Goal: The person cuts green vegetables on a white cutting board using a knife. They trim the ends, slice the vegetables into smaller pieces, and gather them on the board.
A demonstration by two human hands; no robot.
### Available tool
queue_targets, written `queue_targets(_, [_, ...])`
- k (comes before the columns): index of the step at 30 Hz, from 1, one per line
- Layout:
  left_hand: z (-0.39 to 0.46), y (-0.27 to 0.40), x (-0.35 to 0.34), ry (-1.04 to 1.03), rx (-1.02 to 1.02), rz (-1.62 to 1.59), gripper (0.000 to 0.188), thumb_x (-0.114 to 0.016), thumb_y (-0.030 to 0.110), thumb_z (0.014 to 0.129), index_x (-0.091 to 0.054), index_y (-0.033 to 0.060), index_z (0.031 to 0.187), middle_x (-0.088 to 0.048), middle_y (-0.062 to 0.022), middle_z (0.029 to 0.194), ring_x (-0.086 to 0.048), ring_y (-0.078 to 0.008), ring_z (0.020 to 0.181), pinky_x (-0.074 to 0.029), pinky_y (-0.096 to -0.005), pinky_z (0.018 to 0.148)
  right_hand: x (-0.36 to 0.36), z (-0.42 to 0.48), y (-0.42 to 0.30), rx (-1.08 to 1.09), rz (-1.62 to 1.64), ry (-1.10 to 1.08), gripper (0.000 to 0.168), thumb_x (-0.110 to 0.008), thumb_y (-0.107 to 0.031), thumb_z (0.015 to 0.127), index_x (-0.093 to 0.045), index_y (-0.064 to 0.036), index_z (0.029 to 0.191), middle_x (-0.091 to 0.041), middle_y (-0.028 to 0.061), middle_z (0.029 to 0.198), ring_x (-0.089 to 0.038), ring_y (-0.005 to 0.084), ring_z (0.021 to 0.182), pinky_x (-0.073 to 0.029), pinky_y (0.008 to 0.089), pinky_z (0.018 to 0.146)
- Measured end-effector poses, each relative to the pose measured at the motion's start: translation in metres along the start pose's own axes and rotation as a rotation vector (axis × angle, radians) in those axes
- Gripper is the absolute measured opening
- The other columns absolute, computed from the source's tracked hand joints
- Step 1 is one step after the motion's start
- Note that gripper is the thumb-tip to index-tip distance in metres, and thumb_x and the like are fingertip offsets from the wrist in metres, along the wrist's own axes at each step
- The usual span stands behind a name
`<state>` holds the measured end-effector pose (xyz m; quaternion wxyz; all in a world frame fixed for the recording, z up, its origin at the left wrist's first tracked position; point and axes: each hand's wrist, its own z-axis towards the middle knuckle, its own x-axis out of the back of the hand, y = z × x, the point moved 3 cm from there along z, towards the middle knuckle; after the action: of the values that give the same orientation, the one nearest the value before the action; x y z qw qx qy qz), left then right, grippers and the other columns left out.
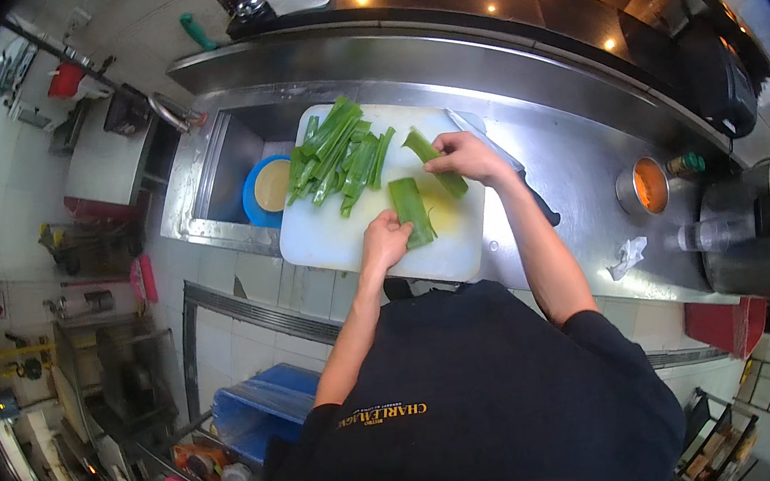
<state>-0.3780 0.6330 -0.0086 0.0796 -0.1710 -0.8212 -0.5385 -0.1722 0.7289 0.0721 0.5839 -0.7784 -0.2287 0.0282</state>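
A white cutting board [327, 240] lies before me, partly over the sink. My left hand [386, 242] pinches the lower left edge of a broad, flat green leaf piece [408, 201], apparently leek, resting on the board. Between the thumb and fingers of my right hand [465, 158] is a second leaf piece [452, 184], tilted and partly covered by the fingers. A pile of similar cut leaves [338, 149] occupies the board's far left part. Beyond my right wrist lies a knife with a black handle [540, 200]; my forearm hides some of it.
Left of the board, a blue bowl [252, 200] with a beige round inside sits in the sink [219, 181]. On the steel counter [561, 147] are a metal pot [640, 187] with orange contents, a green-lidded jar [686, 164] and crumpled paper [627, 258]. A raised ledge [441, 53] runs behind.
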Motion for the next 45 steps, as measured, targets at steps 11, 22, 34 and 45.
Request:
queue_targets(11, [-0.014,0.043,-0.019,-0.341,0.013,-0.554,0.032,-0.058,0.012,0.090,-0.046,0.0085,0.119,-0.066,-0.0088,0.100,-0.065,-0.0170,0.088,-0.056,-0.0338,0.072,-0.054,-0.048,0.054,-0.022,0.511,0.230,0.017,-0.074,-0.012,0.084,-0.061,-0.006,0.093,-0.064,0.0007,0.079,-0.059,0.0084,0.070,-0.048,0.0251,0.063])
queue_targets(22, [-0.001,0.057,-0.028,-0.539,-0.010,-0.654,0.023,-0.055,0.021,0.097,-0.050,0.0114,0.118,-0.064,-0.0056,0.105,-0.066,-0.0145,0.087,-0.058,-0.0340,0.071,-0.043,-0.062,0.054,-0.094,0.937,0.053,0.013,-0.069,-0.012,0.089,-0.059,-0.006,0.096,-0.063,0.0033,0.091,-0.061,0.0108,0.076,-0.052,0.0268,0.067])
queue_targets(34, [0.004,0.052,-0.038,-0.275,-0.246,-0.370,0.017,-0.056,0.016,0.097,-0.057,0.0027,0.107,-0.064,-0.0013,0.079,-0.056,-0.0047,0.069,-0.044,-0.0204,0.059,-0.060,-0.058,0.054,0.139,0.728,0.481,0.046,-0.065,-0.006,0.090,-0.042,0.001,0.129,-0.062,0.0082,0.101,-0.061,0.0138,0.092,-0.049,0.0254,0.081])
queue_targets(45, [0.003,0.056,-0.033,-0.286,-0.283,-0.406,0.025,-0.056,0.013,0.097,-0.053,0.0012,0.118,-0.067,-0.0064,0.092,-0.063,-0.0087,0.078,-0.052,-0.0238,0.066,-0.040,-0.079,0.047,0.058,0.736,0.173,0.031,-0.061,-0.006,0.090,-0.058,0.002,0.119,-0.066,0.0072,0.104,-0.061,0.0129,0.093,-0.050,0.0264,0.083])
